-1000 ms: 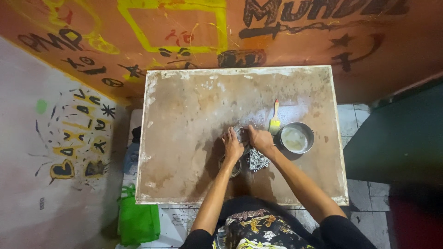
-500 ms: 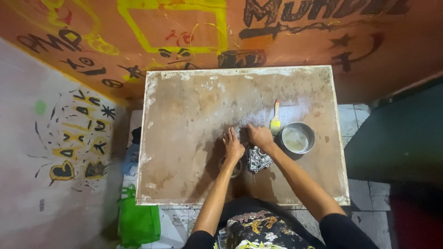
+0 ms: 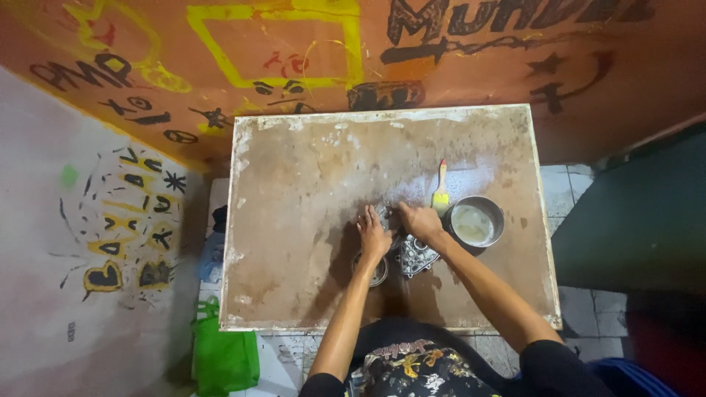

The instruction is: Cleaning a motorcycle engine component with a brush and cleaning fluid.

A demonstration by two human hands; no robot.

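A worn brown table (image 3: 294, 191) fills the middle of the view, its far edge pushed up against an orange wall (image 3: 456, 66) painted with yellow and black marks, its near edge just in front of the person. The left half of the top and the far strip lie bare — wide room there — while the right side is more crowded. To the left below, a green bag (image 3: 224, 356) sits on the tiled floor beside the table's corner. A round metal bowl (image 3: 478, 222) stands right of centre with a pale, milky liquid inside; a yellow-handled brush (image 3: 440, 190) lies just beyond it, bristles toward the bowl. A grey metal part (image 3: 416, 256) rests near the front edge, mostly under the right forearm, and a small round tin (image 3: 375, 270) sits just beside it — its contents are hard to make out. The left hand (image 3: 373, 234) lies flat with fingers spread, pressing down; the right hand (image 3: 419, 220) is cupped over the top of the part, touching it, though whether it truly grips I cannot tell.
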